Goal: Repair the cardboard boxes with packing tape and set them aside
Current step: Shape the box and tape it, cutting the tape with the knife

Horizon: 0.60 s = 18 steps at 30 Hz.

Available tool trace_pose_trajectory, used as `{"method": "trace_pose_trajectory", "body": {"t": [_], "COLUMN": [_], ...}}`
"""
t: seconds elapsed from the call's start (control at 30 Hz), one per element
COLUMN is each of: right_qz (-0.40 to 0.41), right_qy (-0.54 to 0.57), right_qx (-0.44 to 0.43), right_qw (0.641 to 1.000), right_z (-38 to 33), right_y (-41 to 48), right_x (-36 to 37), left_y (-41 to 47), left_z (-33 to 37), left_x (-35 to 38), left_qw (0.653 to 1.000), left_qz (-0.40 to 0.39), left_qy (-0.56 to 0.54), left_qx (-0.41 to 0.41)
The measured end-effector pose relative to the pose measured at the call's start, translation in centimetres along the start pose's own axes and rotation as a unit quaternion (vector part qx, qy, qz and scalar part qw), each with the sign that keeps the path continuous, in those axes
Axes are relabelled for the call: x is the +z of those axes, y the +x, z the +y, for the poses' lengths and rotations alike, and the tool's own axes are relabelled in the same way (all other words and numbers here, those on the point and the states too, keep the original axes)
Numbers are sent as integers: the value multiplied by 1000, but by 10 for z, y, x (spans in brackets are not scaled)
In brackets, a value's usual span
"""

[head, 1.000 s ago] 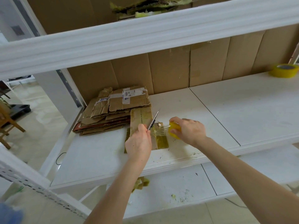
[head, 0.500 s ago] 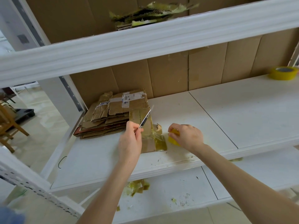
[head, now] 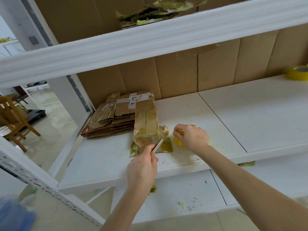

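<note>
A small flattened cardboard box (head: 146, 129), covered in shiny yellowish tape, lies on the white middle shelf (head: 233, 124). My left hand (head: 141, 167) grips a thin utility knife (head: 156, 146); its blade tip lies over the near part of that box. My right hand (head: 191, 136) holds a yellow tape roll (head: 178, 142) on the shelf just right of the box. A stack of flattened cardboard boxes (head: 116, 117) sits to the left, touching the taped box.
A second yellow tape roll (head: 297, 73) stands at the far right of the shelf. Cardboard and tape scraps (head: 150, 12) lie on the upper shelf. Bits of tape litter the lower shelf (head: 183, 197). A wooden chair (head: 13, 120) stands on the floor at left.
My left hand has drawn the knife back toward me, from the box's far middle to its near end. My right hand stayed on the tape roll.
</note>
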State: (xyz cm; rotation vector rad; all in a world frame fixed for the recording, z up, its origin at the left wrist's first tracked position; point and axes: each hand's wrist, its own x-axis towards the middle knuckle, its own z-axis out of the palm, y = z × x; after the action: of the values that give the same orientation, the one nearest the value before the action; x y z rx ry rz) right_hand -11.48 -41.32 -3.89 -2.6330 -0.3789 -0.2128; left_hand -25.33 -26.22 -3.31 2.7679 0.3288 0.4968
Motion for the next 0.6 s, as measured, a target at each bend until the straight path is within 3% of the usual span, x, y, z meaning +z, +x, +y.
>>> {"method": "trace_pose_trajectory", "body": {"t": [0.23, 0.6], "right_qz": [-1, 5], "right_qy": [-3, -14], "right_qx": [16, 28], "right_qw": [1000, 999], "right_z": [-1, -7], "right_y": [2, 1], "right_x": [0, 0], "left_y": [5, 15], "left_z": [14, 21], "left_x": [8, 9], "left_qw": [1000, 1000], "left_qz": [17, -17], "left_qy": [-12, -11], "left_qx": [9, 5]}}
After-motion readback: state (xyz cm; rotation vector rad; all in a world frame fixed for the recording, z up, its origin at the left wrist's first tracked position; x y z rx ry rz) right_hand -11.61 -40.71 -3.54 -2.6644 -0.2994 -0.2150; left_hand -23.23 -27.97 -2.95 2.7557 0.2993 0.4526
